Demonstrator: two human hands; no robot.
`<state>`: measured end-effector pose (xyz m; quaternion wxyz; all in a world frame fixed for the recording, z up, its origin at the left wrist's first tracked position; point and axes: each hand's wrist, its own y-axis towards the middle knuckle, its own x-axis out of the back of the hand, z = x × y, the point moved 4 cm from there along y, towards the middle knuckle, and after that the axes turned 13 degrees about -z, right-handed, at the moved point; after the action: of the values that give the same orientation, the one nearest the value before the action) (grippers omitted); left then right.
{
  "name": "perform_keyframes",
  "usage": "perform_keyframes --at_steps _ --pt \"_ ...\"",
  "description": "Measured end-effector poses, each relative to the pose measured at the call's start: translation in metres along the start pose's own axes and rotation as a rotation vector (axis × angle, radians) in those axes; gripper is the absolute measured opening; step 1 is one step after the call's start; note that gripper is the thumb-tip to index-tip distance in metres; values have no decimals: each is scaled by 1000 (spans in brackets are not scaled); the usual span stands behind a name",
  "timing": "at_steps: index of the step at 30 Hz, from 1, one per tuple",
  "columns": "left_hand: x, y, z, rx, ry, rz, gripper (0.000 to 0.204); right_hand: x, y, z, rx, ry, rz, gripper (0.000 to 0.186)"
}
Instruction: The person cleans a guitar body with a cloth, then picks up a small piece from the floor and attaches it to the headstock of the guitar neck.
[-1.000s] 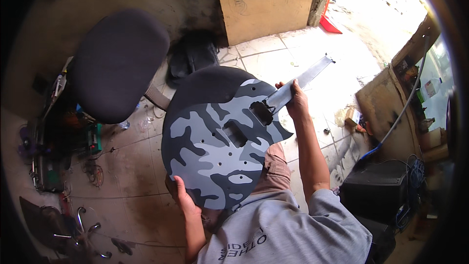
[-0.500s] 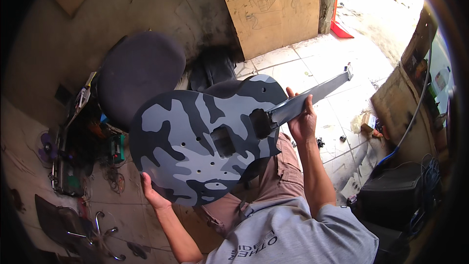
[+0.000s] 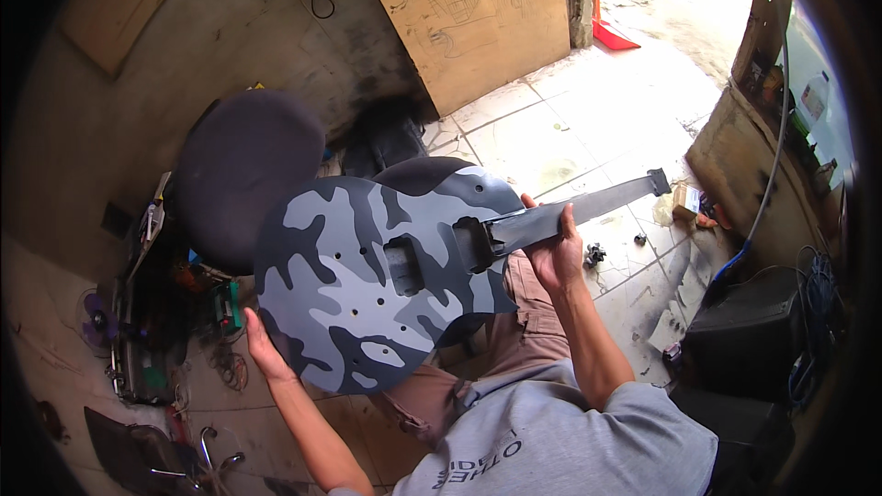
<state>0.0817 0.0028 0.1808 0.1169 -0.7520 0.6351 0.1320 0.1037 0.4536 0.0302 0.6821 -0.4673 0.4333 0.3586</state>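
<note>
The person is holding a camouflage-painted guitar body (image 3: 377, 280) with its dark neck (image 3: 579, 211) attached, face up above their lap, over the tiled floor (image 3: 542, 142). The left hand (image 3: 262, 349) is cupping the lower rim of the body from beneath; its fingers are hidden behind the edge, so I cannot tell how tightly they are closed. The right hand (image 3: 556, 253) is wrapping around the neck close to where it joins the body, fingers closed on it and thumb lying along the top.

The step in hand looks like an inspection of the painted face: the guitar is being carried by both hands, resting on nothing, tilted so the pickup cavities and small drilled holes are facing the person. Any further turning calls for both grips working together, the right hand steering by the neck while the left is bearing the weight of the body. A dark round stool (image 3: 243, 174) is standing just beyond the guitar's upper edge, and loose tools (image 3: 152, 312) are lying on the floor at the left.
</note>
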Motion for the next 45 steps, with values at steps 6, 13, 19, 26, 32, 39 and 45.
perform_keyframes --at_steps 6,13,19,26,32,39,45 --pt "28 49 73 123 -27 -12 66 -15 -10 25 118 -81 52 50" --pt "33 9 104 259 -213 -17 68 -52 -2 40 148 -198 180 54" --pt "76 -33 107 241 -253 -82 74 -42 9 -4 5 -319 200 49" --pt "132 6 93 240 -110 -109 77 -27 14 -48 -119 -225 51 34" --pt "127 50 107 265 59 -91 79 -17 26 -35 -115 -318 81 37" --pt "109 67 116 312 422 -224 83 22 24 -20 -106 -579 48 55" --pt "136 90 101 -86 1015 -462 79 23 17 -2 -193 -637 53 68"
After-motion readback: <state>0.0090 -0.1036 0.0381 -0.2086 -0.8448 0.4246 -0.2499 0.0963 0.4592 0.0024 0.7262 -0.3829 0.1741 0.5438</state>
